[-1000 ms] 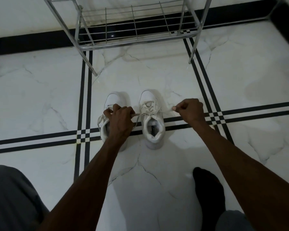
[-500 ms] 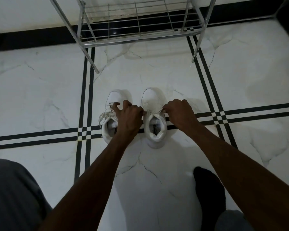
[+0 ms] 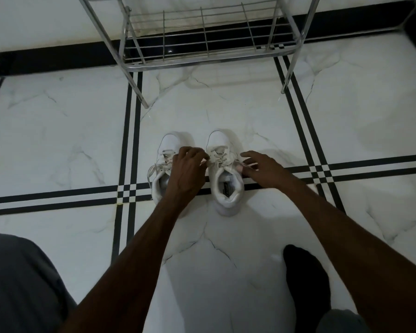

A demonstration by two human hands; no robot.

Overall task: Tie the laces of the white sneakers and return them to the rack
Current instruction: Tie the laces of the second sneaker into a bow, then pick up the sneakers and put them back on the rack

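- right hand (image 3: 264,170) now loosened, fingers spread; lace at right sneaker (image 3: 225,174) pinched, seemingly
- left hand (image 3: 186,173) kept curled on lace, 9 o'clock side

bare forearms, grey trousers (image 3: 17,284) at both knees, a black sock (image 3: 305,280)

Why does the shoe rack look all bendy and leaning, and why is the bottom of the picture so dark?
Head view: the wide-angle lens bends and splays the metal rack near the top edge. Light falls on the pale floor further out, while the arms cast a soft shadow below the right sneaker. Both the left hand and right hand look slightly smeared by motion.
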